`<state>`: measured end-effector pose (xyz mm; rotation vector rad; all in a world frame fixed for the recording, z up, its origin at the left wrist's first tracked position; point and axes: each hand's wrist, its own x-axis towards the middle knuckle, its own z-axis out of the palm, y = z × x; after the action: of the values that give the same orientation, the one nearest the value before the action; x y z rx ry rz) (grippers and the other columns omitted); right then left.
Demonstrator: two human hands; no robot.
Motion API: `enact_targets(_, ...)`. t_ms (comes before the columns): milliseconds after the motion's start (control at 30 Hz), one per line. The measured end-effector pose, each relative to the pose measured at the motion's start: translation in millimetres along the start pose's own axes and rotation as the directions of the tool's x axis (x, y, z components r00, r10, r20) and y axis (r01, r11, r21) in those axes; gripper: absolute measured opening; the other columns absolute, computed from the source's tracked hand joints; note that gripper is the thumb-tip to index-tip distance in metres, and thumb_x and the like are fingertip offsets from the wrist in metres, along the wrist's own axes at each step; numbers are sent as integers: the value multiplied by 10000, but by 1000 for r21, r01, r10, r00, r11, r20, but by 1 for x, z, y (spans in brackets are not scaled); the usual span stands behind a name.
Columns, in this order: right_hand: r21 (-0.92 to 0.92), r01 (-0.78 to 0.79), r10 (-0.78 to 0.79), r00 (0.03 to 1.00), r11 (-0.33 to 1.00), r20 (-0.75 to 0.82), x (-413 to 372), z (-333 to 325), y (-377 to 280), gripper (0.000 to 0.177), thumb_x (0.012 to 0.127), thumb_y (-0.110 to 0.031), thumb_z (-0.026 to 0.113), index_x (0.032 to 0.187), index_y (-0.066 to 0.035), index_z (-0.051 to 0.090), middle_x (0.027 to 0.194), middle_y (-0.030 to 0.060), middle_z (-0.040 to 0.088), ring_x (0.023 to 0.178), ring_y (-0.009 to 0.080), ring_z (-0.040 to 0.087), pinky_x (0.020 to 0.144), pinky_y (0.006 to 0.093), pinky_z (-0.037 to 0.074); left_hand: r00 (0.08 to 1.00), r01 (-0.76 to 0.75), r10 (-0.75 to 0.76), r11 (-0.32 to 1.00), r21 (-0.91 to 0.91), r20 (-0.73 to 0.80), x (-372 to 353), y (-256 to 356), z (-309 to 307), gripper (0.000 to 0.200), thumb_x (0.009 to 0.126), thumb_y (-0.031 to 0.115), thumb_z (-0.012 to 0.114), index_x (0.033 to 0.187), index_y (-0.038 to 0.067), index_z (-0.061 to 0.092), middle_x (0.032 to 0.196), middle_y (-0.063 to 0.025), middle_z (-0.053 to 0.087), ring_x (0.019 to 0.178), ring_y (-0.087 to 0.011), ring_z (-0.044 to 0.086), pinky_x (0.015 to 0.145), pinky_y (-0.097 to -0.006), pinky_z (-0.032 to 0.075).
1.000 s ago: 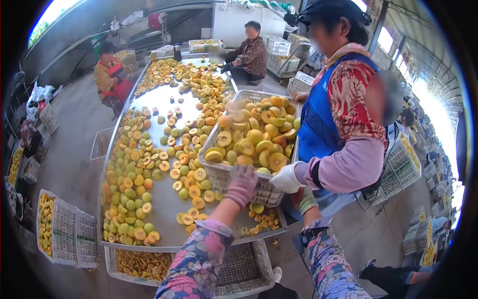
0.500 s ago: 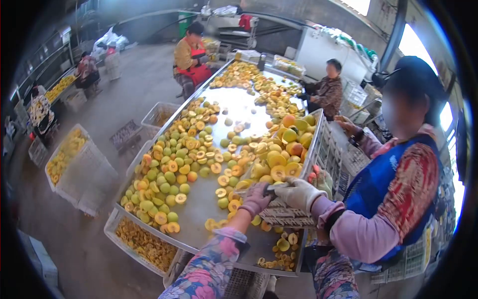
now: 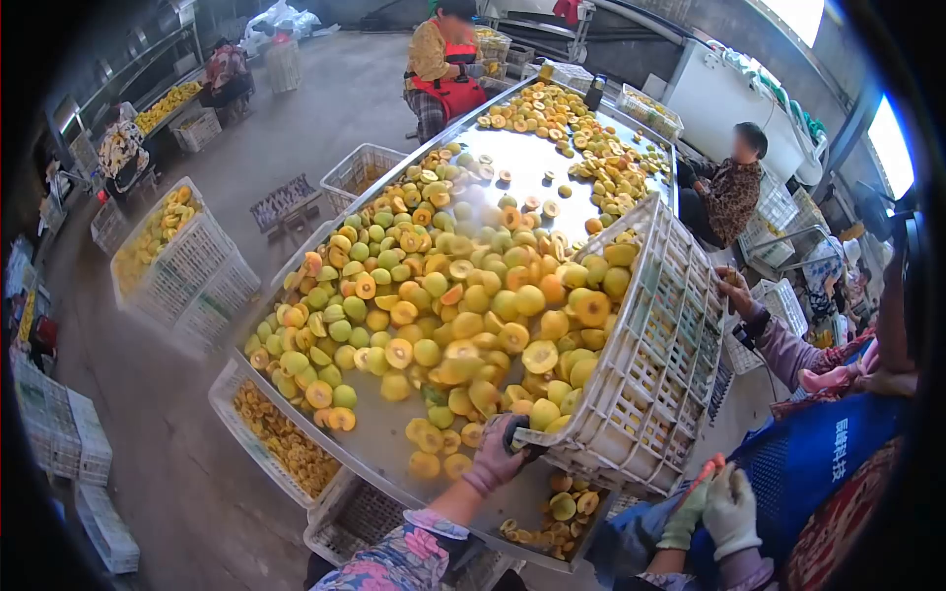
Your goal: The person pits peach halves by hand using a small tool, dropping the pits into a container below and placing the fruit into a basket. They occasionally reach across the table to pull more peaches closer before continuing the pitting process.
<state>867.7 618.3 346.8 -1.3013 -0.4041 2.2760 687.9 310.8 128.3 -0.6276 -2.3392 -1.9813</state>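
Observation:
My left hand [image 3: 498, 455], in a pinkish glove with dark fingers, is closed on the near corner of a white plastic crate [image 3: 645, 369]. The crate is tipped on its side over the metal table [image 3: 379, 424], its open top facing left. Halved yellow-green stone fruit [image 3: 473, 325] pours from it, blurred by motion, onto fruit spread across the table. My right hand [image 3: 685, 512], in a pale green glove with red fingertips, is below the crate's lower side, fingers stretched upward. A co-worker's white-gloved hand [image 3: 731, 512] partly covers it. That co-worker's other hand [image 3: 734, 291] is at the crate's far side.
Below the table's left edge, a crate of brownish fruit pieces [image 3: 281, 438] sticks out. Stacked crates [image 3: 202, 286] stand on the floor at left, fruit on top. One person in a red apron [image 3: 455, 94] sits at the far left side; another person [image 3: 729, 192] sits at right.
The crate has been raised and tipped left, and its fruit has spilled over the middle of the table. My right hand and the co-worker's near hand have moved down and right.

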Motion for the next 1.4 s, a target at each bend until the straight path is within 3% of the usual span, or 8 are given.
enact_targets(100,-358,-599,688,692,716,218,22,-71,-14,356,952,-414,509,996,-83,632,766,82,597,739,239,567,639,331,451,998,28,-41,968,-250,-44,-1,4,4,514,684,233,795,1098,38,563,1035,-153,606,959,-351,584,898,-410,461)
enact_targets(367,-178,-626,647,755,760,108,53,-103,-64,359,956,-417,426,1021,-132,634,911,69,606,904,259,543,804,374,433,999,27,-30,996,-86,-33,5,-9,15,425,782,279,751,1041,21,533,975,-116,543,888,-263,548,832,-350,452)
enact_targets(467,-685,-417,652,749,597,113,94,-151,-110,423,953,-462,392,1025,-120,631,921,69,603,908,269,535,804,390,430,992,84,-94,988,-129,-80,1,2,23,474,774,278,730,1092,-8,524,999,-134,530,916,-287,528,843,-367,442)
enact_targets(533,-562,-696,664,679,447,-314,87,-130,-114,483,934,-518,385,1040,-107,616,935,93,601,915,283,534,813,398,431,988,75,-91,989,-126,-125,-3,12,25,479,771,269,732,1098,-10,520,1007,-139,528,926,-292,525,848,-367,440)
enact_targets(733,-50,-860,861,502,507,84,105,-83,-55,656,982,-537,381,1456,-86,405,1524,134,391,1413,313,335,1185,450,217,981,106,-119,990,-88,-155,-52,21,42,499,779,244,758,1147,10,515,1051,-103,532,964,-233,537,888,-343,439)
enact_targets(833,-914,271,363,853,303,373,164,-125,-22,573,989,-453,467,1388,-41,484,1366,193,543,1257,323,532,1108,501,386,923,170,-345,763,-623,-171,-69,6,33,561,730,198,788,1187,36,505,1102,-94,560,1041,-250,553,955,-366,434)
enact_targets(1033,-611,171,138,895,773,424,69,-32,75,561,1005,-436,453,1393,-31,470,1353,183,550,1231,315,552,1076,483,425,939,134,-341,469,-873,-40,-56,-55,-11,579,733,186,826,1197,56,505,1097,-41,576,1029,-154,565,937,-307,463)
enact_targets(1400,-639,417,92,789,647,608,15,173,200,665,987,-495,495,1441,-14,421,1359,153,553,1130,306,625,1026,447,483,714,196,-684,-13,-980,152,17,-53,-105,371,877,411,699,1079,112,616,803,-15,649,670,-171,637,593,-314,547)
